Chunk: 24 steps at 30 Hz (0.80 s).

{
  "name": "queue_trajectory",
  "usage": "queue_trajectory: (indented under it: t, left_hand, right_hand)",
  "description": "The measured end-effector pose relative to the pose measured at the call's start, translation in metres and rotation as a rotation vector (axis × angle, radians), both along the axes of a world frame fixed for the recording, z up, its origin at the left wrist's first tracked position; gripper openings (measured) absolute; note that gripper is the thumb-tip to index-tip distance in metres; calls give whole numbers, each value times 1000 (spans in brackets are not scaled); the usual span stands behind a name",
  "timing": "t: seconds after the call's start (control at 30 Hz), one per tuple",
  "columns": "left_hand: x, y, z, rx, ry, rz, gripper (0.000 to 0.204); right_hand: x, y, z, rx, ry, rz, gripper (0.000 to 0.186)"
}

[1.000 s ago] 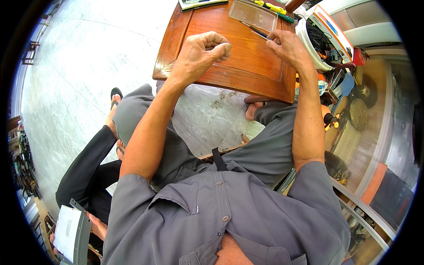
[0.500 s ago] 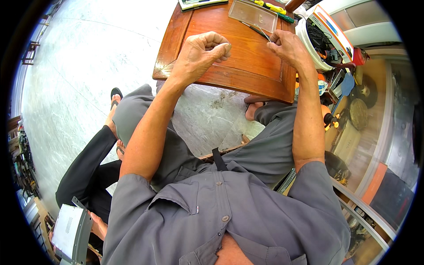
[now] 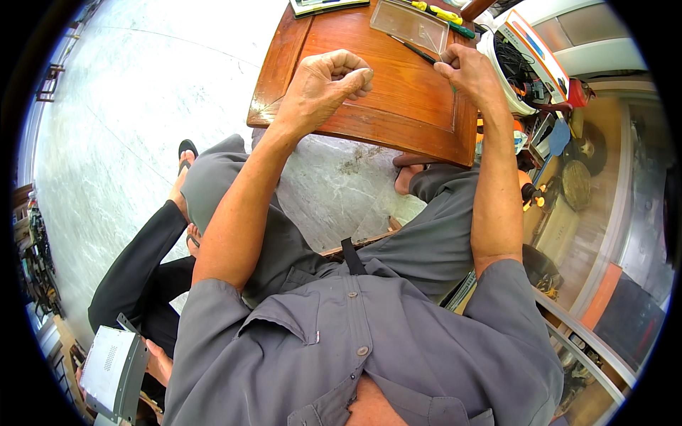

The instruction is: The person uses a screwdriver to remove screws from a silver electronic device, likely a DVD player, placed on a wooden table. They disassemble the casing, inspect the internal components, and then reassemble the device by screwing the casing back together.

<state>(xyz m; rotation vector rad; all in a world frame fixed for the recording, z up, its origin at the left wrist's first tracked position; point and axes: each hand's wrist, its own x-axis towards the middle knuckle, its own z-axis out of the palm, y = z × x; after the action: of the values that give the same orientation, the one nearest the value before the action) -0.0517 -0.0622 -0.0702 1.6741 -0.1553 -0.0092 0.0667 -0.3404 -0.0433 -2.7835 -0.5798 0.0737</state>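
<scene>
Over the left part of a brown wooden table (image 3: 387,106), my left hand (image 3: 327,89) is closed, thumb against curled fingers; whatever it may pinch is too small to make out. My right hand (image 3: 467,71) is closed too, at the table's right edge, its fingertips pressed together beside a clear shallow plastic tray (image 3: 398,25). A thin pale sliver seems to run from those fingertips over the tray, its kind unclear. Next to them lies a slim dark pen-like tool (image 3: 413,49), its far end close to my right fingers.
Yellow-handled tools (image 3: 444,14) and a green handle (image 3: 462,30) lie behind the tray. A white bucket (image 3: 506,85) of black cables stands right of the table. At lower left, another person's hand (image 3: 159,362) holds a grey metal box (image 3: 110,366).
My right hand has shifted slightly right and away from me, and the thin sliver by its fingertips has moved over the tray. My left hand stays nearly still.
</scene>
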Motion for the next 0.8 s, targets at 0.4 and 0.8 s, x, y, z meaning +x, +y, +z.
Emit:
queue_trajectory:
  t: [0.4,0.8]
  left_hand:
    - [0,2,-2,-24,0,-7,22]
    - [-1,4,-2,-58,22,4,26]
  right_hand:
    - [16,-21,-13,-97,-42,-147,53]
    - [17,-17,-17,-129,57,-145,60]
